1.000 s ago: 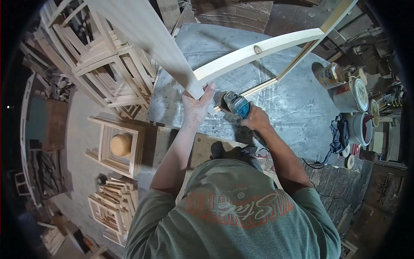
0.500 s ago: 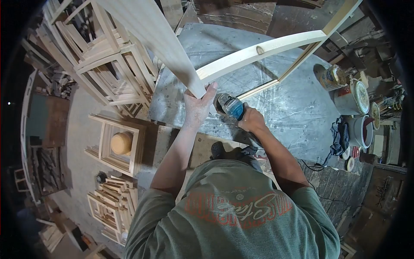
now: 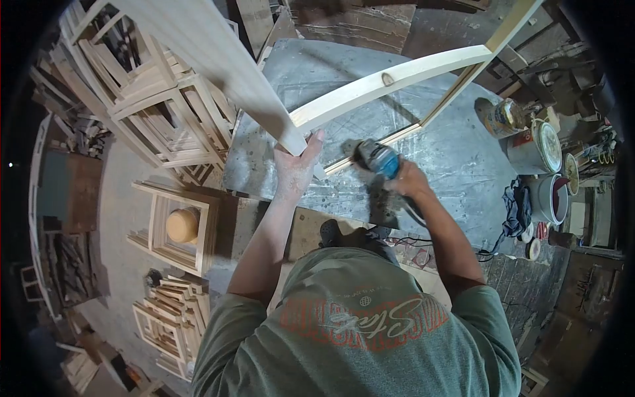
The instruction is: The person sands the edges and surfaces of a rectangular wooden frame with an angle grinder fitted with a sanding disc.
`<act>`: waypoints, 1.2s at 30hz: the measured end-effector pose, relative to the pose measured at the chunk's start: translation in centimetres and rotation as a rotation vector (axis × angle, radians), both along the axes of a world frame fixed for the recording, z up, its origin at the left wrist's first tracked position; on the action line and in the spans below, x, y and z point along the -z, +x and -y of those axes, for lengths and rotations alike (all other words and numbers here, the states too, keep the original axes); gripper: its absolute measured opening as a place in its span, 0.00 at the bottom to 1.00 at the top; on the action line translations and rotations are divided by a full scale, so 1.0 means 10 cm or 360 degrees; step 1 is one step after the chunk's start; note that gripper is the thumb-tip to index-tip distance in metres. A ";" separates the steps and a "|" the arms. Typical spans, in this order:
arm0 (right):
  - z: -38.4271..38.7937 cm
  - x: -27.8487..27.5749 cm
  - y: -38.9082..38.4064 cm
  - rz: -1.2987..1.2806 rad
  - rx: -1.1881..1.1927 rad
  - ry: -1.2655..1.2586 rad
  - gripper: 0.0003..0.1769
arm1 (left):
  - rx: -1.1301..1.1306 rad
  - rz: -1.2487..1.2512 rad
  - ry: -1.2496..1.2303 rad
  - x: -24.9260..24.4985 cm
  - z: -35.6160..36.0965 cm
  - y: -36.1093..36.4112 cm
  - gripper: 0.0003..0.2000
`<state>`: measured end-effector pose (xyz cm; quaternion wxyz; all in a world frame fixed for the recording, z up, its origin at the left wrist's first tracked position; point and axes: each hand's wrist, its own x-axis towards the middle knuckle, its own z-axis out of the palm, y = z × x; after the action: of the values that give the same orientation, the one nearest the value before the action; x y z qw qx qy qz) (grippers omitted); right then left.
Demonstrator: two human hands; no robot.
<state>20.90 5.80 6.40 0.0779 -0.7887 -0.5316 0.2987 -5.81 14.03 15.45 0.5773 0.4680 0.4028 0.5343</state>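
Note:
My left hand (image 3: 294, 171) is closed around the near corner of a pale wooden frame (image 3: 391, 78), with the thumb up along the wood. This frame stands upright on the grey worktable (image 3: 456, 175), its wide side board rising past the top left of the view. My right hand (image 3: 410, 180) grips a blue angle grinder (image 3: 383, 161) by its body. The grinder's head overlaps the frame's lower rail (image 3: 403, 134) in this view, and a cord trails from its rear end.
Several buckets (image 3: 548, 147) line the table's right edge, beside a dark cloth (image 3: 516, 206). Wooden frames (image 3: 162, 126) lean at the left. On the floor, another frame stack (image 3: 149, 228) surrounds a round yellowish object (image 3: 182, 225), with smaller frames (image 3: 169, 317) nearer.
My right hand has moved the grinder to the right, away from my left hand and along the lower rail. My left hand keeps its hold on the frame; the view has shifted slightly.

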 end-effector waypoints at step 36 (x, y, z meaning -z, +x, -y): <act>2.02 -0.51 -0.06 -0.1083 0.0850 0.0762 0.29 | -0.0041 0.0260 0.0867 -2.78 0.15 -0.03 0.19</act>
<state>20.27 -14.38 11.49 0.5000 -0.7151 -0.3089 0.3784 -6.06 12.54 43.21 0.4538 0.5562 0.2025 0.6661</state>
